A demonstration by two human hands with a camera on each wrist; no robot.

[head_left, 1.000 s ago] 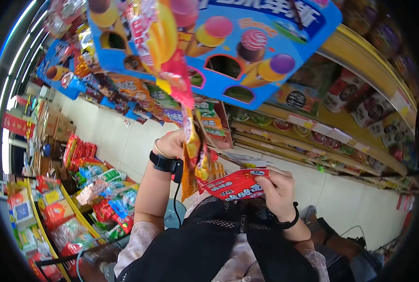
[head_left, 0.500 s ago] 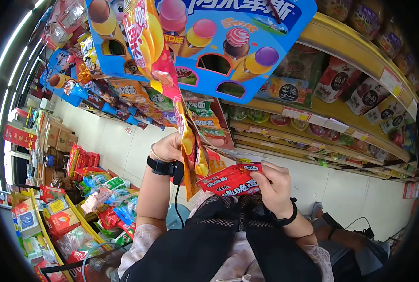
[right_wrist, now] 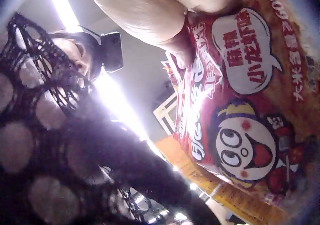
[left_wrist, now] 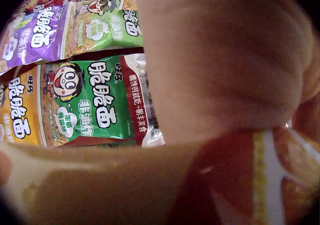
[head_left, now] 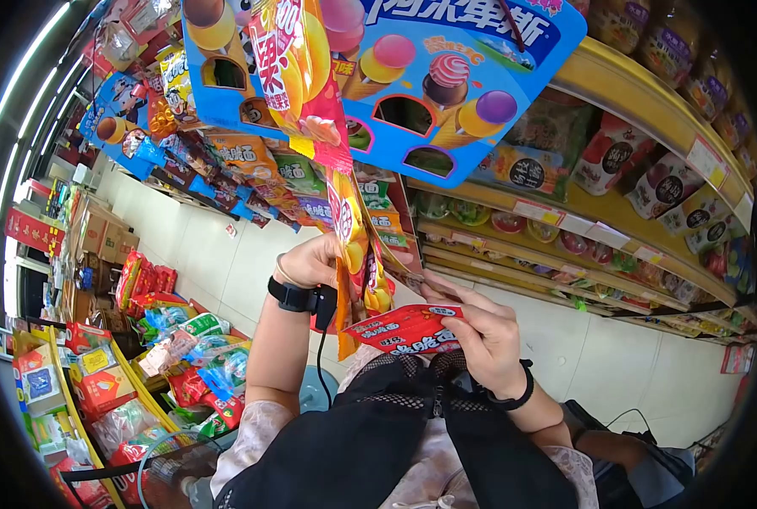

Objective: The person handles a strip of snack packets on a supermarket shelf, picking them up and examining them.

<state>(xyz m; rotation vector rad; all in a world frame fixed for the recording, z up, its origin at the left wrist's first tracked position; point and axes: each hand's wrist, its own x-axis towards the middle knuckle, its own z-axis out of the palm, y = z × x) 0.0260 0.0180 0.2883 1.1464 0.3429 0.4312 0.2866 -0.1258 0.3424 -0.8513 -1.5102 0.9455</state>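
Note:
Thumb on its printed face, my right hand [head_left: 490,339] grips a red noodle-snack packet [head_left: 408,327] at its right end, with fingers behind it. The right wrist view shows that packet [right_wrist: 245,100] large, its cartoon face visible, under the hand [right_wrist: 150,20]. A strip of yellow and red snack packets [head_left: 349,220] hangs in front of my chest. My left hand [head_left: 310,261] is at the strip's left side, its fingertips hidden by the packets. In the left wrist view, the hand [left_wrist: 225,60] fills the right side, beside green [left_wrist: 102,100] and purple packets [left_wrist: 42,35].
A blue cardboard display [head_left: 446,93] with ice-cream pictures hangs overhead. Yellow-edged shelves [head_left: 650,97] of bagged snacks stand at right. More packets [head_left: 200,339] fill shelves at lower left. Pale floor tiles [head_left: 243,263] lie between. A person's arm [head_left: 611,448] shows at lower right.
The fingers of my right hand have spread out behind the red packet, which has tilted and shifted slightly left. My left hand has stayed beside the strip.

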